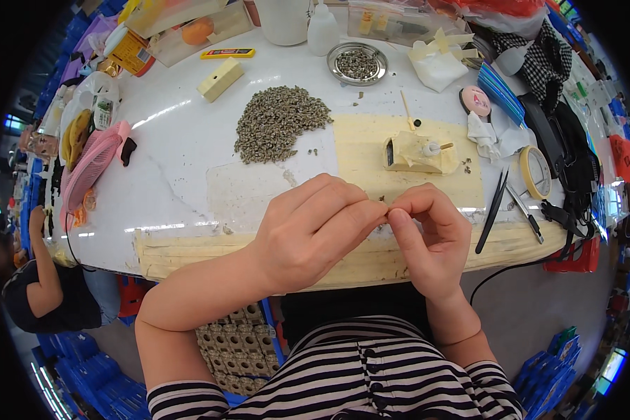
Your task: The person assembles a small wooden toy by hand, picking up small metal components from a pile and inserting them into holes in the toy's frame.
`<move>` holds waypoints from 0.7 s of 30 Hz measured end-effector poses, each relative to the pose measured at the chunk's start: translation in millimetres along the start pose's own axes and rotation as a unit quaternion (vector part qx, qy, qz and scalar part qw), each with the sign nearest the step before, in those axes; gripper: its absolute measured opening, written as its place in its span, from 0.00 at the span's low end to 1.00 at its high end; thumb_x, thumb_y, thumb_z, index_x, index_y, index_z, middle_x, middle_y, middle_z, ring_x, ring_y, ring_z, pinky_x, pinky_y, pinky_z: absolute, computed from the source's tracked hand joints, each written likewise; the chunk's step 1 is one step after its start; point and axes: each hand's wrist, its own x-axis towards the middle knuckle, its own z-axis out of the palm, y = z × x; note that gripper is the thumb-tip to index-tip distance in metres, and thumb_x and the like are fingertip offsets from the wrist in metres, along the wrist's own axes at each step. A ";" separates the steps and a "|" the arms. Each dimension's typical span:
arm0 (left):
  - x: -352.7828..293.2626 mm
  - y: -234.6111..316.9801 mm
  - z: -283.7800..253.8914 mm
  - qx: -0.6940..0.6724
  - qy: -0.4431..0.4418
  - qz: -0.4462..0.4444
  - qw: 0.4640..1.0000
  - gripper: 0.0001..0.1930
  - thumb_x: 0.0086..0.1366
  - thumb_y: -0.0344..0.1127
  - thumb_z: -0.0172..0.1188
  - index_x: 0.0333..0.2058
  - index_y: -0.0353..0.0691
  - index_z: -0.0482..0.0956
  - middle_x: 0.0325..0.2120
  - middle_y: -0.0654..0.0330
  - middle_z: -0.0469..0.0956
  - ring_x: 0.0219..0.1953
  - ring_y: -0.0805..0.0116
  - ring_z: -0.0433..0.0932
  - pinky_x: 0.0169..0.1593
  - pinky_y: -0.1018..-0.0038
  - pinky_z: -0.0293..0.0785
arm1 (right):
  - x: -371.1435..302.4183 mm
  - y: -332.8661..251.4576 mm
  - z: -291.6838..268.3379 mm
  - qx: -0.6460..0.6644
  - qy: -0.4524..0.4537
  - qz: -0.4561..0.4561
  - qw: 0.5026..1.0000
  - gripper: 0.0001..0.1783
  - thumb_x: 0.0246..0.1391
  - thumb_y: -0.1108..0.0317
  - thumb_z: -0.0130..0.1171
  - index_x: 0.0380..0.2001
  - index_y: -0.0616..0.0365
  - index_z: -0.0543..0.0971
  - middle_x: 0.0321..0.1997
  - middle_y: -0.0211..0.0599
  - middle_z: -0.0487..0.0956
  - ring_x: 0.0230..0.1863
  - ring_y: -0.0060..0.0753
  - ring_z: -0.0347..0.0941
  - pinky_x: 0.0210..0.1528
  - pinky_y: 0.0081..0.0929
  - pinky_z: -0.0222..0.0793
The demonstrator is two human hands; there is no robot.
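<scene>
My left hand (318, 231) and my right hand (432, 241) meet above the table's front edge, fingertips pinched together. Both are closed around something too small to make out, mostly hidden by the fingers. A tiny brownish piece (382, 199) shows by the fingertips. Beyond my left hand lies a large heap of small metal parts (276, 124). Further back, a round metal dish (357, 64) holds more of them. A tape-wrapped block (423, 154) with a pale peg on top sits just past my right hand, and a few loose parts (467, 166) lie beside it.
Black tweezers (493, 211), a slim craft knife (526, 215) and a tape roll (535, 173) lie at right. A pink mesh pouch (94, 164) is at left. Below the table, a crate holds metal blocks (238, 343). Another person (52, 294) sits at far left.
</scene>
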 end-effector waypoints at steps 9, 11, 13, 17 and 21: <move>0.1 -1.2 -0.5 -0.022 0.004 0.011 1.000 0.15 0.45 0.20 0.72 0.35 0.34 0.83 0.27 0.59 0.79 0.26 0.64 0.78 0.27 0.73 0.72 | -1.2 -0.9 -4.4 0.090 -0.059 0.062 0.992 0.03 0.61 0.76 0.59 0.35 0.66 0.77 0.35 0.32 0.77 0.36 0.19 0.72 0.42 0.17 0.69; 0.0 -0.8 -0.7 -0.035 0.004 0.009 0.999 0.15 0.45 0.20 0.72 0.35 0.35 0.83 0.27 0.59 0.79 0.26 0.64 0.78 0.27 0.73 0.73 | -0.5 -1.1 -4.7 0.125 -0.075 0.080 0.986 0.03 0.63 0.75 0.58 0.37 0.66 0.76 0.35 0.31 0.77 0.37 0.18 0.73 0.43 0.17 0.69; 1.2 -0.6 -1.0 -0.049 0.003 0.009 0.999 0.15 0.46 0.20 0.72 0.35 0.35 0.83 0.27 0.59 0.79 0.27 0.64 0.78 0.28 0.74 0.73 | -0.6 -0.8 -6.5 0.147 -0.090 0.097 0.980 0.04 0.64 0.75 0.57 0.37 0.65 0.76 0.35 0.30 0.77 0.37 0.17 0.73 0.43 0.17 0.70; 3.2 -2.9 -1.5 -0.091 -0.002 -0.001 0.996 0.15 0.47 0.19 0.72 0.36 0.35 0.84 0.28 0.59 0.79 0.27 0.64 0.78 0.28 0.74 0.73 | -0.1 -0.8 -9.5 0.170 -0.110 0.113 0.973 0.04 0.65 0.74 0.56 0.37 0.65 0.76 0.35 0.28 0.76 0.38 0.16 0.73 0.43 0.16 0.70; 3.0 -4.5 -0.9 -0.094 0.000 -0.022 0.995 0.15 0.46 0.19 0.72 0.35 0.34 0.83 0.28 0.58 0.79 0.27 0.65 0.78 0.28 0.74 0.73 | 0.3 -1.9 -7.6 0.176 -0.094 0.115 0.973 0.04 0.64 0.74 0.57 0.38 0.65 0.76 0.36 0.28 0.77 0.38 0.16 0.72 0.43 0.16 0.70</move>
